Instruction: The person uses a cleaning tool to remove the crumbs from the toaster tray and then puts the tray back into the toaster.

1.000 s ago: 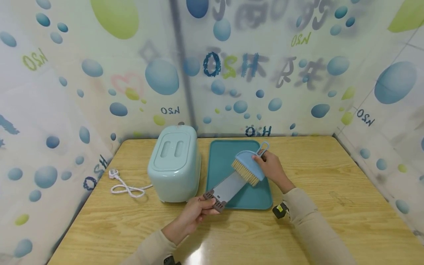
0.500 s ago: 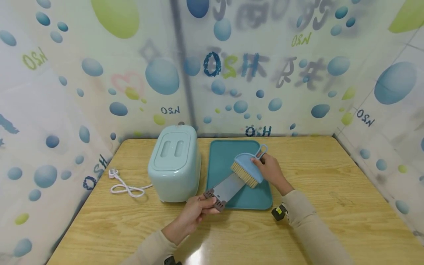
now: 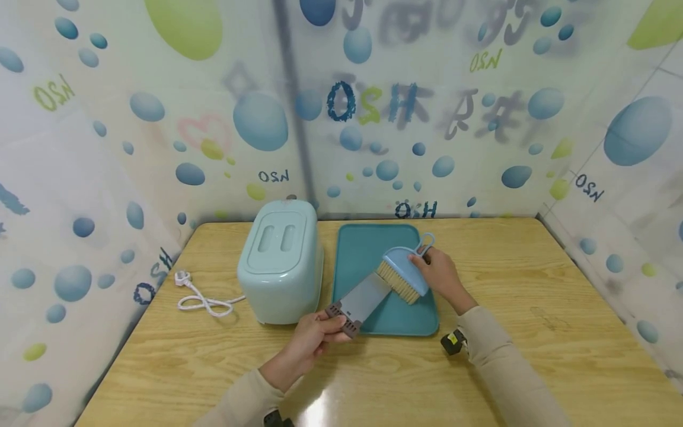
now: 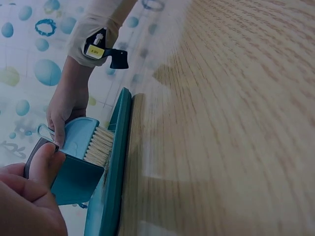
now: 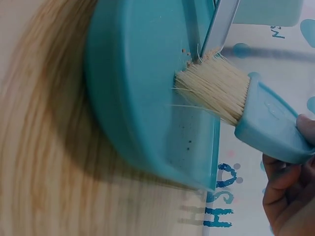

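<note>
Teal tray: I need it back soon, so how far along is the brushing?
Apparently partway. Looks done: some dislodging, since dark specks lie on the teal tray. In hand: the left grip holds the metal crumb tray over it and the right grip holds the brush, bristles at the crumb tray's far end. Left, probably: more brushing, then clearing the specks and the brown crumbs beside the bristles.

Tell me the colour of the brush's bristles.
Pale straw yellow; the bristles show best in the right wrist view.

Brush point(image 3: 404, 274): pale blue, tan-bristled, tilted in the right grip point(image 3: 441, 275). Plate point(image 3: 366, 300): flat, grey, held by its brown end, slanting from the left grip point(image 3: 312, 338) to the brush.
</note>
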Demonstrator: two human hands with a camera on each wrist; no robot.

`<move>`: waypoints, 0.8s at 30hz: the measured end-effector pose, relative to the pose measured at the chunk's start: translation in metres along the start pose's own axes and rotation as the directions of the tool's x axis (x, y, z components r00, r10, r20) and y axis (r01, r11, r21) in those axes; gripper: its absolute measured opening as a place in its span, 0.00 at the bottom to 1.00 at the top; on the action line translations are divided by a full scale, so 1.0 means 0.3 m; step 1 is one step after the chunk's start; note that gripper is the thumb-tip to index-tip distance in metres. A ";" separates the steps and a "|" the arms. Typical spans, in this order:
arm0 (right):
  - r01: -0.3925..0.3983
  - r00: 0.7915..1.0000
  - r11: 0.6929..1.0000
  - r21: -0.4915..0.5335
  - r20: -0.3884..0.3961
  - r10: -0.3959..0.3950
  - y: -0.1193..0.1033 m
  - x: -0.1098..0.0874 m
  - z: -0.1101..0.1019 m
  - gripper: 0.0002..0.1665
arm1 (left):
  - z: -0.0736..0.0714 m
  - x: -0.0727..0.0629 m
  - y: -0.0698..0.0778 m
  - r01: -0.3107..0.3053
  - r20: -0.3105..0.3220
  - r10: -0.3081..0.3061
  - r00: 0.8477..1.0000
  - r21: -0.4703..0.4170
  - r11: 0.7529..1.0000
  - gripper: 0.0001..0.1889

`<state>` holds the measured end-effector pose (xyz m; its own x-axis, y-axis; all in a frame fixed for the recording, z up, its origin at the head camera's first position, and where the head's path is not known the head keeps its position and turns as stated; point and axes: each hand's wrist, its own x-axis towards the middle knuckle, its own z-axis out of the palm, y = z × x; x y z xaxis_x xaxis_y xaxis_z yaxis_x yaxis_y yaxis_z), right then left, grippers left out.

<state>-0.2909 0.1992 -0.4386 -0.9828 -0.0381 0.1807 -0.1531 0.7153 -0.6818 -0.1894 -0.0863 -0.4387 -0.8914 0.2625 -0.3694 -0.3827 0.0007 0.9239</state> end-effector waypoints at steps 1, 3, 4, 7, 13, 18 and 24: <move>0.000 1.000 1.000 -0.002 -0.002 0.000 0.002 0.000 -0.001 0.16 | 0.000 0.000 0.001 0.002 -0.001 -0.002 1.000 0.000 1.000 0.20; 0.003 1.000 1.000 -0.003 -0.005 -0.003 0.004 -0.001 -0.003 0.16 | -0.001 0.000 0.003 0.002 -0.001 -0.002 1.000 0.002 1.000 0.20; 0.004 1.000 1.000 0.000 -0.006 -0.004 0.004 -0.003 -0.004 0.17 | -0.001 -0.001 0.003 0.001 -0.001 -0.001 1.000 0.003 1.000 0.21; 0.005 1.000 1.000 0.015 -0.006 -0.005 0.005 -0.007 -0.008 0.17 | -0.001 0.000 0.003 0.002 -0.006 -0.002 1.000 -0.001 1.000 0.21; 0.003 1.000 1.000 0.020 -0.017 -0.003 0.012 -0.011 -0.018 0.19 | -0.001 -0.002 0.006 -0.002 -0.014 0.002 1.000 -0.021 1.000 0.21; -0.008 1.000 1.000 0.011 -0.023 0.009 0.012 -0.014 -0.030 0.20 | -0.004 -0.003 0.008 0.000 -0.012 -0.001 1.000 -0.036 0.999 0.22; -0.046 0.999 0.998 0.036 -0.022 0.047 0.015 -0.014 -0.040 0.20 | -0.006 0.002 0.007 0.013 -0.007 -0.013 1.000 -0.059 0.998 0.22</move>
<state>-0.2863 0.2108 -0.4340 -0.9863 0.0110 0.1645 -0.1115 0.6906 -0.7146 -0.1911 -0.0880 -0.4372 -0.8879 0.2556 -0.3824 -0.4077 -0.0525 0.9116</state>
